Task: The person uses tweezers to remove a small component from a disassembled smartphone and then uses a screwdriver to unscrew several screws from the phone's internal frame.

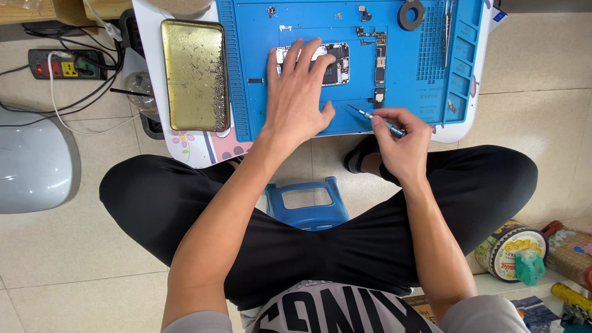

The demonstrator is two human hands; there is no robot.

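Left hand (296,92) flat, fingers spread, pinning the opened phone (330,63) at mat (259,37) centre. Right hand (401,142) at 5 o'clock, grip clamped on screwdriver (377,119), tip pointing 10 o'clock. Logic board (380,61) lies at 3 o'clock. Judged mid-disassembly; next move needs tip seated squarely.

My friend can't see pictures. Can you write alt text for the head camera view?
A left hand presses on an opened phone on a blue rubber work mat, while the right hand holds a slim metal screwdriver.
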